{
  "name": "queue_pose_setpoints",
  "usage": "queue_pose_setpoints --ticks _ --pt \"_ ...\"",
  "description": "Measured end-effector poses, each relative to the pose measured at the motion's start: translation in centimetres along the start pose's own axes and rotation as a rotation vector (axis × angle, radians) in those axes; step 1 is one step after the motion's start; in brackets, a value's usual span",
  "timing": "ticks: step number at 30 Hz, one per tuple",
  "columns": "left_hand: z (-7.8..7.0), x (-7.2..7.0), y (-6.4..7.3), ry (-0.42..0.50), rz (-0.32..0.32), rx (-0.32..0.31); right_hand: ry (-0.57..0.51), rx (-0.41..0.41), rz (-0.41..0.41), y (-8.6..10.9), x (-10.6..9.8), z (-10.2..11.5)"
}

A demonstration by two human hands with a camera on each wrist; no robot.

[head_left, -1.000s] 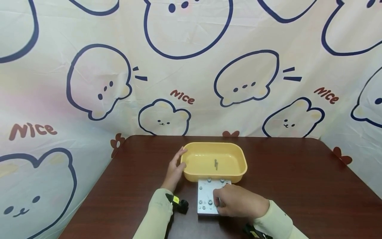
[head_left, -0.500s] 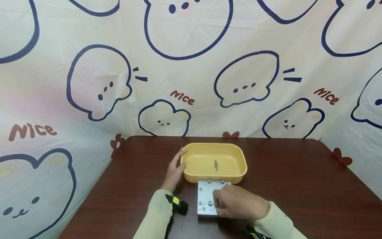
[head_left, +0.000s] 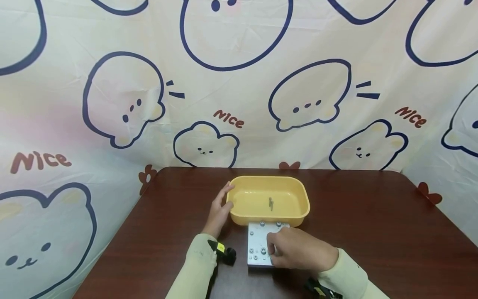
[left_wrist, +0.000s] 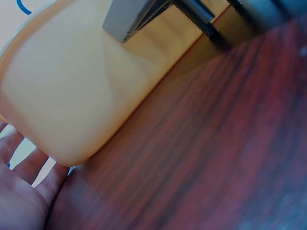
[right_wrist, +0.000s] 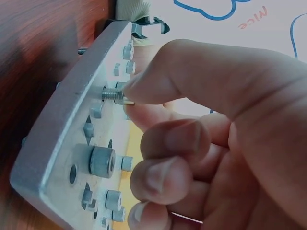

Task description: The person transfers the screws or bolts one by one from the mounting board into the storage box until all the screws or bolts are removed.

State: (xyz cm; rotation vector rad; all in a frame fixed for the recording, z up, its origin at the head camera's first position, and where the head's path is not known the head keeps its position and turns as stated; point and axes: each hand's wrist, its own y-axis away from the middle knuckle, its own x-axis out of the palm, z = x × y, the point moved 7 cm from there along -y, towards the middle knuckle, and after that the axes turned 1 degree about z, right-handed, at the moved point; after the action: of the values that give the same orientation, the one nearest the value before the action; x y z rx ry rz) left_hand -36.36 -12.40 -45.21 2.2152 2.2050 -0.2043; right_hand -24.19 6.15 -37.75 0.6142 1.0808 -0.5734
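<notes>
A silvery metal plate (head_left: 257,238) with several socket-head screws in it stands raised, its far edge at the yellow plastic tray (head_left: 246,220). Over its right half, my right hand (head_left: 300,249) pinches a small screw (right_wrist: 112,94) between thumb and index finger. The screw's threaded end meets a hole in the plate's face; its head is mostly hidden by the fingertips. The other fingers are curled beside the plate. At the tray's left side, my left hand (head_left: 218,214) grips the rim, and its fingers lie along the outer wall in the left wrist view.
Two loose screws (head_left: 271,204) lie inside the tray. The dark reddish wooden table (head_left: 373,224) extends around everything, with a printed cloth (head_left: 254,95) hanging behind and at both sides. Threaded screw ends (left_wrist: 199,21) stick out beneath the plate. A black wrist camera (head_left: 225,254) sits by the left sleeve.
</notes>
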Motion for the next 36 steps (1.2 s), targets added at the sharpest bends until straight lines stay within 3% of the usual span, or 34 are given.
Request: queue_pose_setpoints --ticks 15,26,36 --pt "-0.4 0.0 -0.4 -0.016 0.000 0.024 -0.054 -0.043 -0.047 0.2 -1.2 -0.2" --pt "0.1 -0.1 -0.2 -0.021 0.000 -0.002 -0.118 -0.041 -0.025 0.1 -0.8 -0.9" --pt "0.1 -0.1 -0.3 -0.016 -0.003 0.014 -0.146 -0.043 -0.026 0.2 -0.8 -1.0"
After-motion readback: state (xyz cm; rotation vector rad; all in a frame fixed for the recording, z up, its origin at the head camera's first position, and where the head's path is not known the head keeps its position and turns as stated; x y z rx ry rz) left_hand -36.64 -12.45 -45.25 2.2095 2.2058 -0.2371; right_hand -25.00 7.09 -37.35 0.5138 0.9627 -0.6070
